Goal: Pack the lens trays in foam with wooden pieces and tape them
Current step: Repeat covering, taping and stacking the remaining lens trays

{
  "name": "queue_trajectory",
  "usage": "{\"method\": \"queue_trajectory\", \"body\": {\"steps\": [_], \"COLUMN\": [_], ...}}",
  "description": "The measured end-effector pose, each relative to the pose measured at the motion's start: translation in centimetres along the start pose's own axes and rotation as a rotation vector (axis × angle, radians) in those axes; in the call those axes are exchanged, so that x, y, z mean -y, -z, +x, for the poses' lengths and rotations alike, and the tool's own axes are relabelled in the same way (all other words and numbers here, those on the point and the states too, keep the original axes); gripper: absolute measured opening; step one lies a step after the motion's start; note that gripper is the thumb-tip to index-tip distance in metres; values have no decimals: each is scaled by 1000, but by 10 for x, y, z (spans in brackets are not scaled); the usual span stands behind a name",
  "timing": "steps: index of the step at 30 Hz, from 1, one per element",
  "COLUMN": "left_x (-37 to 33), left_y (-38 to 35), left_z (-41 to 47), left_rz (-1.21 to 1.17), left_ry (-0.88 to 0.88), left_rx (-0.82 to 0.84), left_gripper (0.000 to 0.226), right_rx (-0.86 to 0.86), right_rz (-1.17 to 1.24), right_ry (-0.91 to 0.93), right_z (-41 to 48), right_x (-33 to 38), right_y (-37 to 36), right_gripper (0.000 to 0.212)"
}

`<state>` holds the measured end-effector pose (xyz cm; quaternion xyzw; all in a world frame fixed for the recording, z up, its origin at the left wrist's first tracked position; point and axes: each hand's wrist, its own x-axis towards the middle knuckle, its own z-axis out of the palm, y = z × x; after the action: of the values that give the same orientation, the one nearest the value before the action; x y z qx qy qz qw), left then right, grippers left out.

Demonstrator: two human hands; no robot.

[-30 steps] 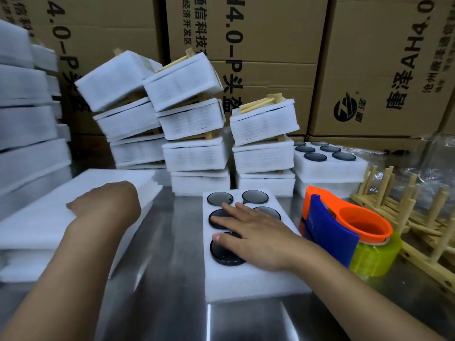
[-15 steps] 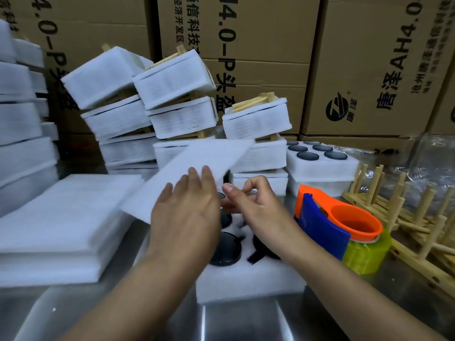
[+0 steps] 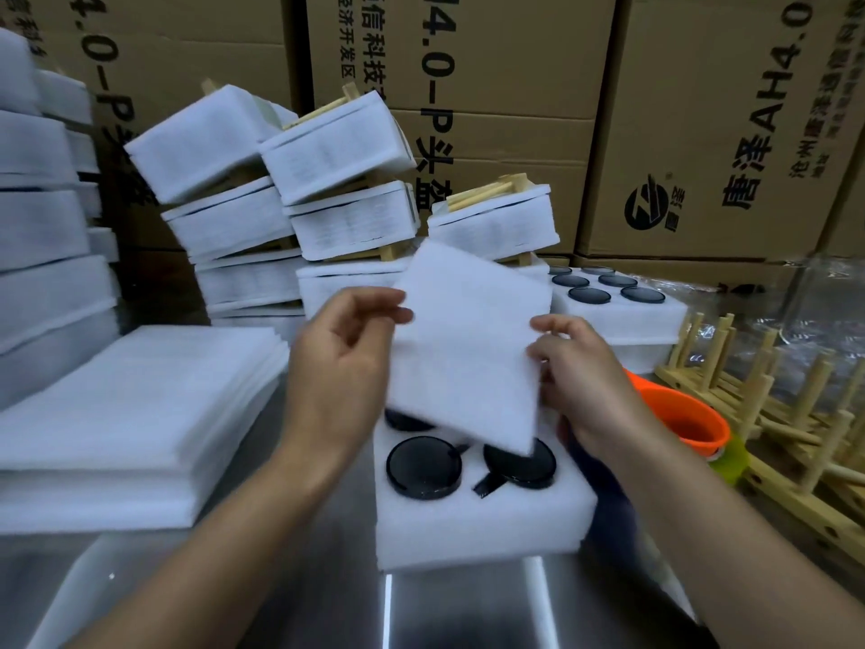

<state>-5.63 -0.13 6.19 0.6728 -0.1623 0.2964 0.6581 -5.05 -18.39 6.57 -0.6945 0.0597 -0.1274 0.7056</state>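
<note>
The left hand (image 3: 341, 363) and right hand (image 3: 585, 367) each pinched one side edge of a white foam sheet (image 3: 468, 348), tilted in the air above the lens tray (image 3: 468, 522) and hiding its far holes. The tray lay on the metal table (image 3: 304, 592) with two black lenses (image 3: 423, 467) showing. Around it were a stack of foam sheets (image 3: 131, 414) on the left, taped bundles (image 3: 337, 147) piled behind, a second tray (image 3: 622, 316) beside them, and on the right an orange tape dispenser (image 3: 678, 414) – partly hidden by the right wrist – and wooden racks (image 3: 772, 414), all before a wall of cardboard boxes (image 3: 702, 110).
</note>
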Motion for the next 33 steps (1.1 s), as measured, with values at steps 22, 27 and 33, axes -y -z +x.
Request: {"method": "queue_trajectory", "body": {"steps": [22,27,33], "left_x": [38,39,41], "left_y": [-8,-12,-12], "left_z": [-4,-5,1], "left_rz": [233,401,628], "left_ry": [522,501,433], "left_rx": [343,368,555], "left_gripper": [32,38,24], "right_rx": [229,270,453], "right_rz": [-1050,-1320,-1304], "right_ry": [132,195,221], "right_z": [1,-5,-7], "right_x": [-20,-16,-17], "right_y": [9,3,-9], "right_gripper": [61,53,43]}}
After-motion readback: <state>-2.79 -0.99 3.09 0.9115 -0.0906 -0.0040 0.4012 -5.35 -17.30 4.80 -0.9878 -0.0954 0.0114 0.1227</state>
